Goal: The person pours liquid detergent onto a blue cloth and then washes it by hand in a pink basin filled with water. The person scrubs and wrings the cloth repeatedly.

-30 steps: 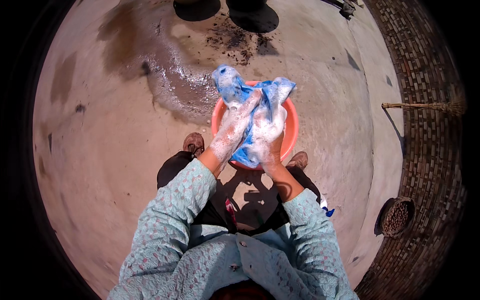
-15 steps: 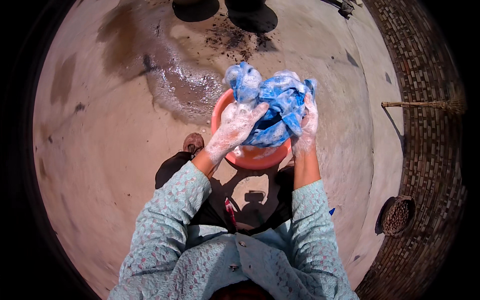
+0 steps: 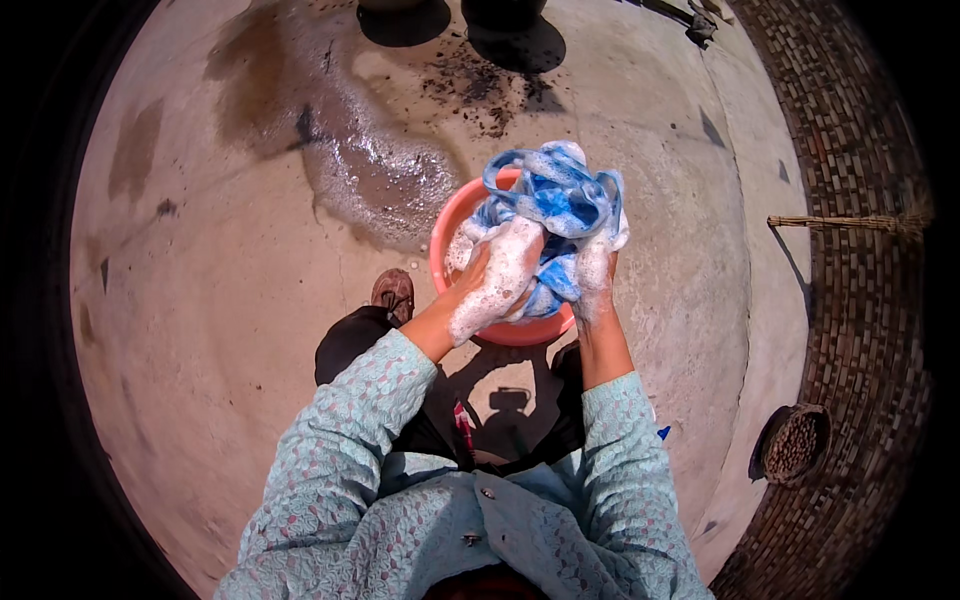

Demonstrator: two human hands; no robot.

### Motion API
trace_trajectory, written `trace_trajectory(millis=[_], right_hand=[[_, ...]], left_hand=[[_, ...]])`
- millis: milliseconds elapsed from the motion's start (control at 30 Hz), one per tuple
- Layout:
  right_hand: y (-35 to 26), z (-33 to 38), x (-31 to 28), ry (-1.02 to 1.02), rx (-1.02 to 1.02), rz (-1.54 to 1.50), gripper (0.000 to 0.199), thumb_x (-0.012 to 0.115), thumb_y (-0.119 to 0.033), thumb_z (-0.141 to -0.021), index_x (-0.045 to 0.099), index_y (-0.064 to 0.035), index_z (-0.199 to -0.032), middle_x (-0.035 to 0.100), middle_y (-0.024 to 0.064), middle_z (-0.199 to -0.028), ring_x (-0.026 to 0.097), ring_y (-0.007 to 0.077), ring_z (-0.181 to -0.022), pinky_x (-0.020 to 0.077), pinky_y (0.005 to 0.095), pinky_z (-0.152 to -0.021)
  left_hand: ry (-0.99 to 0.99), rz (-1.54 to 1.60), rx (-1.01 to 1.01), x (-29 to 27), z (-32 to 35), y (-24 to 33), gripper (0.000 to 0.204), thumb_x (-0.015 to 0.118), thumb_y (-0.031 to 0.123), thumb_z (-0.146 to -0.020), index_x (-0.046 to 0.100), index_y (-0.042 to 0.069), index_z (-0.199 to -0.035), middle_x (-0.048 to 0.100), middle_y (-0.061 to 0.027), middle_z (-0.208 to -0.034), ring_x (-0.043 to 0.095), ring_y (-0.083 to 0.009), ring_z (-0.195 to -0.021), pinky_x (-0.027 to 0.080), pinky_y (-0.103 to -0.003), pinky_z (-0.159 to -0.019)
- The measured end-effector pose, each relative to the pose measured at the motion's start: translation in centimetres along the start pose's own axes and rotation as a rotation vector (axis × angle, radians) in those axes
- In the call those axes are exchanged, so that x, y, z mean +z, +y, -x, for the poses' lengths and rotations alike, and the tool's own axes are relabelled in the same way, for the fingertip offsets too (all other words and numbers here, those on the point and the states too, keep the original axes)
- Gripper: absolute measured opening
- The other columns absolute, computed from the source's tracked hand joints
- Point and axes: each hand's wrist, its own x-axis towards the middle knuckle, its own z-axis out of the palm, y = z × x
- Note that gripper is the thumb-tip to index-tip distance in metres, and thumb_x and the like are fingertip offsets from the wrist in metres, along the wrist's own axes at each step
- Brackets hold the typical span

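Observation:
A wet blue-and-white cloth (image 3: 560, 200), bunched and covered in suds, is held above a round pink basin (image 3: 443, 235). My left hand (image 3: 505, 260), thick with foam, is closed round the near left part of the cloth. On the other side my right hand (image 3: 597, 268) grips its right part, the fingers mostly behind fabric and foam. A loop of cloth stands up at the upper left of the bundle. Most of the basin's inside is hidden by the cloth and my hands; white foam shows at its left.
Sudsy water (image 3: 385, 180) lies on the concrete floor beyond the basin to the left. Dark pots (image 3: 500, 12) stand at the far edge. At right are a brick strip (image 3: 860, 330), a straw broom (image 3: 850, 222) and a basket of small brown things (image 3: 795, 445). My shoe (image 3: 393, 292) is near the basin.
The cloth has been gathered into a tighter bundle, with a loop now raised. My left hand has moved right and closed more firmly, and more foam covers both hands.

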Motion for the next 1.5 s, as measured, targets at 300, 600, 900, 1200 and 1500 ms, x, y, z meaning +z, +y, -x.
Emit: trace_trajectory(millis=[300, 600, 900, 1200, 1500], right_hand=[[-4.0, 0.3, -0.7, -0.044, -0.166, 0.263, 0.032, 0.057, -0.015, -0.089, 0.051, -0.0037, -0.118, 0.057, 0.0027, -0.107, 0.056, 0.0134, -0.095, 0.0475, 0.0282, -0.083], [-2.6, 3.5, 1.5, -0.316, -0.052, 0.274, 0.044, 0.067, -0.004, -0.077, 0.049, -0.0011, -0.117, 0.055, 0.0068, -0.110, 0.056, 0.0168, -0.101, 0.0479, 0.0315, -0.088], [-2.4, 4.4, 2.9, -0.713, -0.660, 1.266, 0.036, 0.069, -0.022, -0.070, 0.064, -0.0140, -0.105, 0.055, 0.0145, -0.118, 0.054, 0.0356, -0.105, 0.0438, 0.0427, -0.087], [-3.0, 0.3, -2.2, -0.155, -0.243, 0.923, 0.022, 0.065, -0.013, -0.079, 0.062, -0.0063, -0.100, 0.062, 0.0029, -0.096, 0.058, 0.0140, -0.087, 0.0466, 0.0275, -0.075], [-3.9, 1.4, -2.2, 0.067, 0.059, -0.210, 0.059, 0.057, -0.044, -0.087, 0.043, -0.0059, -0.129, 0.051, 0.0110, -0.125, 0.053, 0.0249, -0.110, 0.0465, 0.0351, -0.094]], left_hand=[[0.159, -0.444, -0.003, -2.2, -1.4, 1.7, 0.027, 0.050, 0.010, -0.087, 0.056, 0.002, -0.112, 0.057, -0.0189, -0.110, 0.052, -0.0358, -0.105, 0.037, -0.047, -0.093], [0.295, -0.472, -0.279, -2.2, -1.3, -1.0, 0.035, 0.049, 0.019, -0.089, 0.055, 0.003, -0.119, 0.060, -0.0154, -0.108, 0.056, -0.0333, -0.095, 0.042, -0.043, -0.083], [0.094, 0.817, -0.192, 0.0, 0.9, -1.6, 0.031, 0.057, 0.021, -0.081, 0.056, 0.007, -0.108, 0.059, -0.0087, -0.103, 0.057, -0.0208, -0.095, 0.044, -0.036, -0.085], [0.016, -0.368, 0.247, -2.4, -0.7, 2.2, 0.048, 0.065, 0.020, -0.066, 0.057, 0.006, -0.111, 0.056, -0.0112, -0.116, 0.047, -0.0330, -0.116, 0.030, -0.045, -0.100], [0.046, 1.212, -0.732, -0.1, -0.2, 0.5, 0.070, 0.060, 0.034, -0.087, 0.023, 0.009, -0.140, 0.038, -0.0107, -0.136, 0.043, -0.0247, -0.123, 0.043, -0.040, -0.098]])
